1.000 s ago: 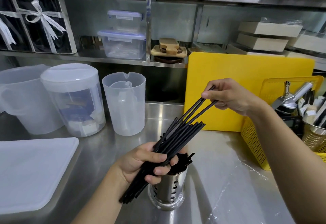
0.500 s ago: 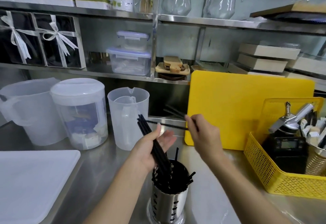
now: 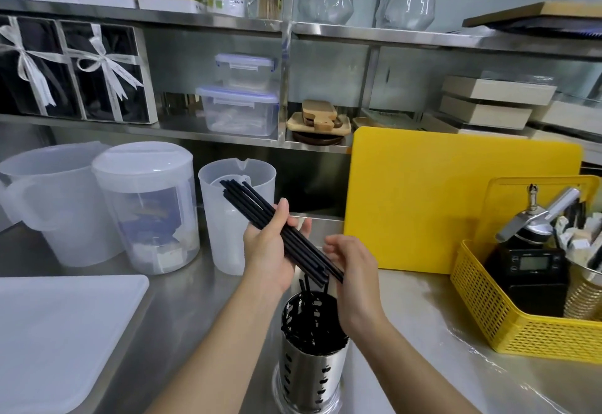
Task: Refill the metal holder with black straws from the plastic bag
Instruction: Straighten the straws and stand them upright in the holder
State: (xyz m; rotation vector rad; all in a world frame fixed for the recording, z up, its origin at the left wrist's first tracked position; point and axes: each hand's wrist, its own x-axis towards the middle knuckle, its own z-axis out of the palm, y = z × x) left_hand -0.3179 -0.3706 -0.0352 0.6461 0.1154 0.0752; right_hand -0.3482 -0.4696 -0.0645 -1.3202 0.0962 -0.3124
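A perforated metal holder (image 3: 312,377) stands on the steel counter at the bottom centre, with several black straws inside it. Above its mouth my left hand (image 3: 268,255) grips a bundle of black straws (image 3: 257,208), tilted from upper left down to lower right. My right hand (image 3: 353,270) is at the bundle's lower end, fingers curled around the tips just over the holder. A clear plastic bag (image 3: 456,351) lies flat on the counter to the right of the holder, hard to make out.
Three translucent plastic jugs (image 3: 146,205) stand at the back left. A white board (image 3: 55,338) lies at the left. A yellow cutting board (image 3: 456,198) leans at the back right, with a yellow basket (image 3: 482,303) of tools in front. Shelves run above.
The straw bundle has been raised and tilted over the holder in my left hand. My right hand has come in from the right to the bundle's lower end.
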